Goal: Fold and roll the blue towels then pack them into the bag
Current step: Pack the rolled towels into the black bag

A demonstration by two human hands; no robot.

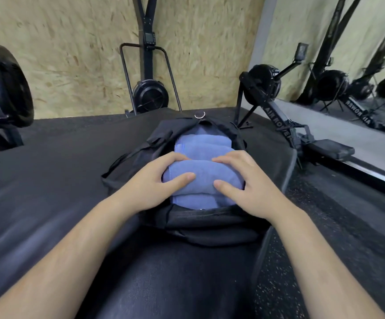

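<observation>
A black bag (209, 226) lies open on the dark mat in front of me, its mouth facing up. Several rolled blue towels fill it in a row; the far ones (200, 143) lie deeper in the opening. The nearest rolled towel (204, 178) sits on top at the front. My left hand (154, 183) grips its left end, fingers over the top and thumb on the near side. My right hand (246, 183) grips its right end the same way. A further blue roll (196, 201) shows just beneath it.
A black rowing machine (285, 125) stands on the floor to the right, beside a wall mirror (347, 54). Another fan machine (150, 95) stands against the chipboard wall behind the bag. A third machine (0, 88) is at the far left. Dark mat (48, 169) surrounds the bag.
</observation>
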